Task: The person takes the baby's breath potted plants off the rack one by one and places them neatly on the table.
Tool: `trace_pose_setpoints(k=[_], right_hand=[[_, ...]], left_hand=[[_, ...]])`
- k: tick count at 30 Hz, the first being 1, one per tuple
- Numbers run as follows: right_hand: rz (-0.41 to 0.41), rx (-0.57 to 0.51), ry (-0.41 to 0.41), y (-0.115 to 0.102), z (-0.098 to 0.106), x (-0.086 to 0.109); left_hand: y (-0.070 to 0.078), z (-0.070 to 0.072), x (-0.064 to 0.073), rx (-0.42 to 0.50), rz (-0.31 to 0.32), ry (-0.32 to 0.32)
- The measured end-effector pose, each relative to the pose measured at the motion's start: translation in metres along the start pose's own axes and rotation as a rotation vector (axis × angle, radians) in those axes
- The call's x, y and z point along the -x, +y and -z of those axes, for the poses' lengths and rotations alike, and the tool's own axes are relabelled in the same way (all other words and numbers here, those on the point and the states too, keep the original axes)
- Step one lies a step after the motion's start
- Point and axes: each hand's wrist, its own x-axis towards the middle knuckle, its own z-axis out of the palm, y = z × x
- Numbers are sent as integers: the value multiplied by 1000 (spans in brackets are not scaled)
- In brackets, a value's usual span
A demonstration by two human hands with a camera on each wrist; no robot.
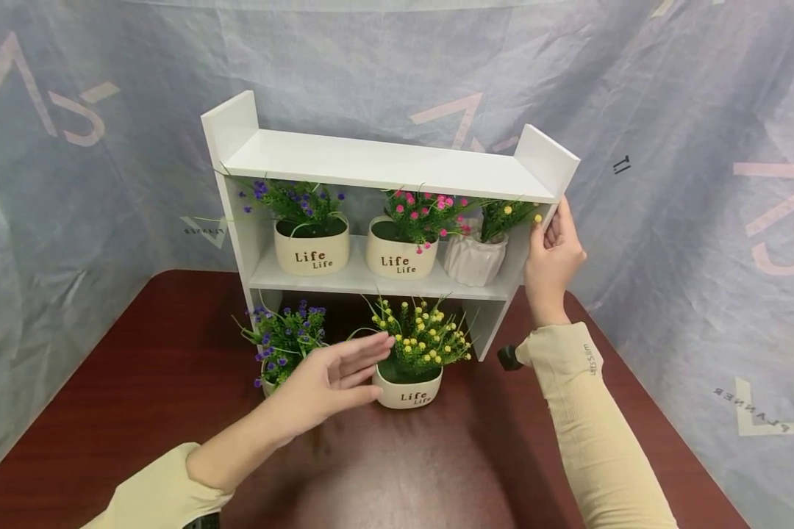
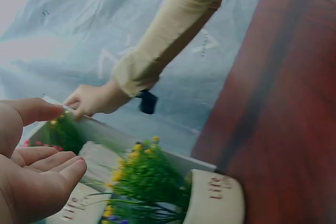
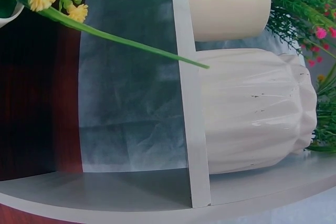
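A white two-tier shelf [image 1: 390,163] stands on the table. My right hand [image 1: 554,257] grips its right side panel near the top, thumb at the front edge. My left hand [image 1: 320,386], fingers extended and holding nothing, hovers before the lower tier, fingertips beside the cream pot of yellow flowers [image 1: 409,393]. Left of that pot, purple flowers [image 1: 287,334] are partly hidden by my left hand. On the middle board are a cream pot with purple flowers [image 1: 312,250], another with pink flowers [image 1: 402,253] and a white fluted pot [image 3: 257,111] with yellow flowers, nearest my right hand.
The dark red wooden table [image 1: 139,382] extends in front of the shelf and to both sides. A grey printed cloth [image 1: 370,66] hangs behind and around it. A black wrist device [image 1: 508,358] sits under my right cuff.
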Motion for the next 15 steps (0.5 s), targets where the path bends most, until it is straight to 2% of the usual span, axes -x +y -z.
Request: trace_pose_setpoints(k=[4,7,9,12,15], right_hand=[[-6,1,4,0,0,0],[-16,10,11,0,-1,0],[-20,21,17,1,-2,-1],[-25,34,25,0,-3,-1],[-24,28,18,-1,-3,-1]], left_hand=[[17,9,-1,-62,-36,41],[30,18,-2,-129,-92,93],[37,26,-1,-184,-153,134],[45,40,1,-325,-286,213],[51,57,2,-586,-532,326]])
